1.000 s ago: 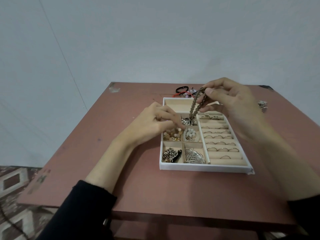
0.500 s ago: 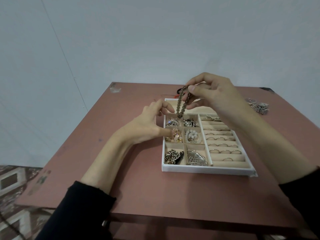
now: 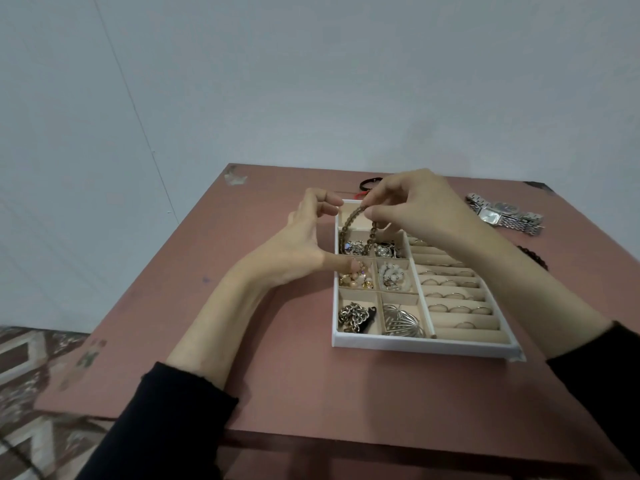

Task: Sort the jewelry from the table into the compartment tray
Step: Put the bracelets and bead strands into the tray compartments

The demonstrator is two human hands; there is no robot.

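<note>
On the table (image 3: 277, 375) the white tray (image 3: 415, 345) lies with its near compartments full; at the tray's left wall the left hand (image 3: 301, 247) stands on edge, thumb (image 3: 337, 263) stretched flat onto the rim, fingers curled loosely in a wide C, holding nothing; above the tray's far-left compartments the right hand (image 3: 426, 209) pinches the brown bead strand (image 3: 351, 218) between thumb and forefinger; the strand arches from the pinch and hangs mostly downward, both ends reaching the far-left cells; beyond the tray's right side lie two metal watches (image 3: 502, 214).
</note>
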